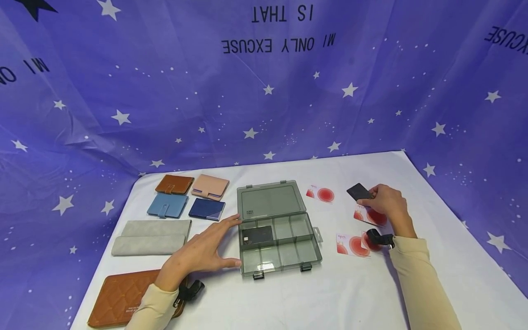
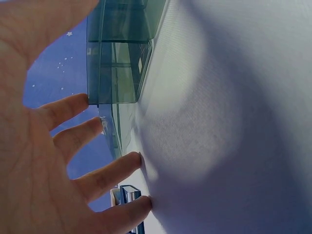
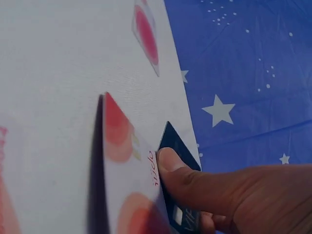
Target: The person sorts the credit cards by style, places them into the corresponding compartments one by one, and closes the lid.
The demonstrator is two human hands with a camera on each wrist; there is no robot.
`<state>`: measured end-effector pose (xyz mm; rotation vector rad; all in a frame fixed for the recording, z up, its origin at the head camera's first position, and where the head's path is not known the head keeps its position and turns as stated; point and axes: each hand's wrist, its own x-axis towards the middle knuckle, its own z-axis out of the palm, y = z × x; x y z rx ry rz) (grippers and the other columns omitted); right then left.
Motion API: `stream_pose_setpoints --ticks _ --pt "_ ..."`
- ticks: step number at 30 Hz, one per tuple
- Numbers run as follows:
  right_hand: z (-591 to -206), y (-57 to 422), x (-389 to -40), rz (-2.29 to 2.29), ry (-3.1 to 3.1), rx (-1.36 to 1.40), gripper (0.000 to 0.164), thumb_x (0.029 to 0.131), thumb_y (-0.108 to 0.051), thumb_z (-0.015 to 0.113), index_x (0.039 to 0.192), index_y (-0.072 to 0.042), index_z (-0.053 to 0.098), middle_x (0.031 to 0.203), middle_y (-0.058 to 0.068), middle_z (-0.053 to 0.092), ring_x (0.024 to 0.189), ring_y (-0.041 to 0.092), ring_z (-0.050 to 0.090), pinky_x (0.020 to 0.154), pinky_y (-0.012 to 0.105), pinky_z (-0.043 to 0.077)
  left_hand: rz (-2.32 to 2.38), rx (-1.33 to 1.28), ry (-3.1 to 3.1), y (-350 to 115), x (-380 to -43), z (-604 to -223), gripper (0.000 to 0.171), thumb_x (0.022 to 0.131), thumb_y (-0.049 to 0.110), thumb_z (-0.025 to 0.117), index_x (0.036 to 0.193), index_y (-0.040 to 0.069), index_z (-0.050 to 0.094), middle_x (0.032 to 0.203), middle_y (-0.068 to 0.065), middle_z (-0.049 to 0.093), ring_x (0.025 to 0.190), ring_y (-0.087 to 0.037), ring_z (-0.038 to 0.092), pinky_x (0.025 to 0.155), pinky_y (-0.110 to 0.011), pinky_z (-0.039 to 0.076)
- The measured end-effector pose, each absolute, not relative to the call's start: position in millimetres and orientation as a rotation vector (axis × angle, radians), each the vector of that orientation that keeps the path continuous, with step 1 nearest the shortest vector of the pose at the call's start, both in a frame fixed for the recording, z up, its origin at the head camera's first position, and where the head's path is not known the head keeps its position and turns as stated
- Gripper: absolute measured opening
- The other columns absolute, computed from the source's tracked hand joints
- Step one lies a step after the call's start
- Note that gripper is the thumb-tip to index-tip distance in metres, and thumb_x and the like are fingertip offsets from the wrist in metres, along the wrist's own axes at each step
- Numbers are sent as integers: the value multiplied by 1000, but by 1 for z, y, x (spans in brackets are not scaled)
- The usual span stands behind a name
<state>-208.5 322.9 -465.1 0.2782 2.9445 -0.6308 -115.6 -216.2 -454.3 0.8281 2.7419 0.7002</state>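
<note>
A dark VIP card (image 1: 358,191) is pinched between the thumb and fingers of my right hand (image 1: 388,202); the right wrist view shows my thumb across its face (image 3: 181,161). Just below that hand lies a red-and-white card (image 1: 365,214), its edge standing up close in the right wrist view (image 3: 127,165). My left hand (image 1: 202,250) spreads its straight fingers beside a grey see-through compartment box (image 1: 294,256), fingertips right at its left side. The box's lid (image 1: 272,199) lies folded back. Another black VIP card (image 1: 259,235) sits in the upper left compartments.
More red-and-white cards lie near the box's right side (image 1: 319,194) and farther forward (image 1: 352,245). To the left are several small wallets, among them a blue one (image 1: 167,205), a long grey wallet (image 1: 150,238) and a brown quilted wallet (image 1: 123,295) under my left forearm.
</note>
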Motion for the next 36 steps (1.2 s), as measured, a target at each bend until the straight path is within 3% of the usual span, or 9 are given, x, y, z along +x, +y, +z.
stream_pose_setpoints --ticks 8,13,19,26,36 --pt "-459 328 -204 -753 3096 222 36 103 -26 70 131 -5 61 118 31 72 104 54 65 77 66 50 700 816 2741 -216 -115 -454 107 83 71 83 167 23 38 177 2 30 157 -34 38 108 -73 46" --pt "-443 314 -201 -912 3170 99 32 106 -20 67 134 -6 66 109 25 76 96 46 70 71 56 50 697 818 2741 -216 -115 -454 107 83 70 83 168 23 38 177 1 30 157 -34 38 109 -71 46" --pt "-421 261 -197 -1144 3174 -265 22 102 -11 74 123 -3 71 101 20 80 92 38 77 81 49 56 693 825 2751 -216 -116 -454 106 84 69 83 168 23 38 177 1 30 157 -35 38 106 -72 47" --pt "-422 177 -176 -1347 2847 -709 12 98 -8 80 109 -10 75 95 1 79 89 19 76 83 38 64 680 827 2753 -215 -115 -453 108 83 72 82 168 23 37 177 3 28 158 -34 38 109 -71 46" --pt "-458 104 -144 -1179 2872 -896 13 96 -16 83 106 -18 75 96 -9 79 90 9 75 80 29 62 683 813 2753 -215 -115 -452 107 83 71 83 168 24 38 177 3 30 157 -33 39 108 -70 48"
